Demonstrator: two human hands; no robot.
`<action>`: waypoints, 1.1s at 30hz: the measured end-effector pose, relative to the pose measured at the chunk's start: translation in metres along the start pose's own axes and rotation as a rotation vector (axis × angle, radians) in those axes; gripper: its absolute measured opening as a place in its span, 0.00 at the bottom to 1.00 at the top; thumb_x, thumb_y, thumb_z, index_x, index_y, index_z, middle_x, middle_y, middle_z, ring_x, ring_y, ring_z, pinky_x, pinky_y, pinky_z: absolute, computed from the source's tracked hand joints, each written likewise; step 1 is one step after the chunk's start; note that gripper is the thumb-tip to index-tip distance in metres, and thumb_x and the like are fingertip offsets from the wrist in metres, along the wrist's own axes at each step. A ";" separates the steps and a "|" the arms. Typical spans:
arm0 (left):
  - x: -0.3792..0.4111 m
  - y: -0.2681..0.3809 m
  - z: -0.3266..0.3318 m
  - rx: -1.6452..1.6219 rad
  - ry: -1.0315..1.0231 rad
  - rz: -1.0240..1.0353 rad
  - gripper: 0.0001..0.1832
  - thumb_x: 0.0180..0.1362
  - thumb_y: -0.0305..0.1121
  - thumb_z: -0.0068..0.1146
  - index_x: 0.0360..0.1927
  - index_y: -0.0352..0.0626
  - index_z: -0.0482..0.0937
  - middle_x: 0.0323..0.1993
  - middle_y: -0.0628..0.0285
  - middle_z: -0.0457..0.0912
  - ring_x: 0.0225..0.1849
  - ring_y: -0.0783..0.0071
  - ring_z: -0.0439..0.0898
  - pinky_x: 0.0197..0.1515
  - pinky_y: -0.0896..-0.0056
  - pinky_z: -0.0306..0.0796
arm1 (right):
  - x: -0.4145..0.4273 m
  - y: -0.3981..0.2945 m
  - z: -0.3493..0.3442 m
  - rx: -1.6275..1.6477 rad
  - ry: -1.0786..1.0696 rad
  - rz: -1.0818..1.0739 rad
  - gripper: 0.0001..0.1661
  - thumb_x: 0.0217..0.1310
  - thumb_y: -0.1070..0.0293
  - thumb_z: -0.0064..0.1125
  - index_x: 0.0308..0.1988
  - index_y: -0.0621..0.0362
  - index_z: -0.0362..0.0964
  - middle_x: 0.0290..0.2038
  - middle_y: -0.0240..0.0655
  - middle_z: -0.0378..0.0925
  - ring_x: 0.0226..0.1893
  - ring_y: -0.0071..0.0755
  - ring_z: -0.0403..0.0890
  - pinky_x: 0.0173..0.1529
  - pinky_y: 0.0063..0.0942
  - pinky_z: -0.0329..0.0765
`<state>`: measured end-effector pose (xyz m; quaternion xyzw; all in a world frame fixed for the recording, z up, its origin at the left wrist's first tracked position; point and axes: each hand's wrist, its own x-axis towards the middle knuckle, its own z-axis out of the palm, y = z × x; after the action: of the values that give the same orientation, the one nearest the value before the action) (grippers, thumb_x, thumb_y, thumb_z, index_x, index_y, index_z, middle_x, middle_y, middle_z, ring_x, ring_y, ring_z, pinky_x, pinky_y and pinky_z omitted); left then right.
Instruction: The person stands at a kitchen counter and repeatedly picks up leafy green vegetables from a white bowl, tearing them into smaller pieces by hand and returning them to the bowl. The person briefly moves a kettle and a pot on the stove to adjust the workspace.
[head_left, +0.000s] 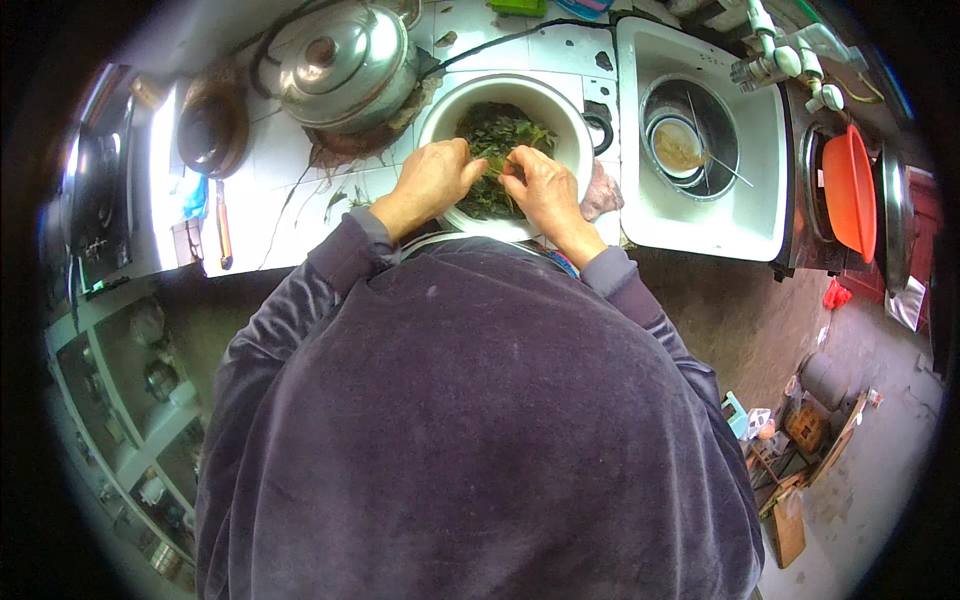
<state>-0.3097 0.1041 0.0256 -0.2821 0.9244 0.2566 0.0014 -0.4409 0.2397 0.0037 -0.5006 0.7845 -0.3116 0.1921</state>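
Note:
Dark leafy greens (495, 127) lie in a large white basin (555, 94) on the tiled counter, right in front of me. My left hand (435, 176) is over the basin's left side, with thumb and fingers closed together on part of a green sprig (496, 163). Across from it, my right hand (544, 187) pinches the same greens between thumb and curled fingers. Both hands are close together above the pile. The fingertips partly hide what they hold.
A lidded metal pot (337, 67) stands left of the basin. The white sink (757, 217) at right contains a metal bowl (652, 97) with a smaller bowl (675, 146) inside. An orange basin (847, 195) stands beyond it. A wooden-handled tool (223, 229) lies near the counter's left edge.

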 end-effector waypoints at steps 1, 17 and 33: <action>0.001 0.001 -0.001 0.004 -0.011 0.003 0.13 0.62 0.38 0.54 0.31 0.37 0.77 0.24 0.48 0.81 0.29 0.50 0.82 0.34 0.53 0.73 | 0.000 0.001 0.001 0.001 0.000 -0.009 0.10 0.53 0.67 0.64 0.34 0.54 0.71 0.31 0.35 0.78 0.33 0.43 0.82 0.37 0.39 0.76; 0.007 -0.017 0.015 -0.039 -0.065 0.105 0.07 0.57 0.30 0.54 0.33 0.36 0.77 0.29 0.45 0.81 0.35 0.44 0.80 0.38 0.50 0.73 | 0.000 0.004 0.005 -0.014 -0.020 0.043 0.11 0.53 0.64 0.66 0.35 0.54 0.72 0.32 0.35 0.78 0.34 0.43 0.82 0.37 0.38 0.77; 0.000 -0.002 0.003 -0.341 -0.206 -0.219 0.12 0.58 0.35 0.50 0.30 0.37 0.80 0.22 0.50 0.83 0.24 0.54 0.83 0.35 0.54 0.75 | -0.003 -0.009 0.021 0.126 0.115 -0.213 0.08 0.56 0.67 0.59 0.38 0.55 0.74 0.31 0.39 0.78 0.31 0.47 0.82 0.34 0.39 0.78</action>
<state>-0.3092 0.1044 0.0226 -0.3492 0.8265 0.4349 0.0762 -0.4208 0.2332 -0.0054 -0.5493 0.7155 -0.4069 0.1438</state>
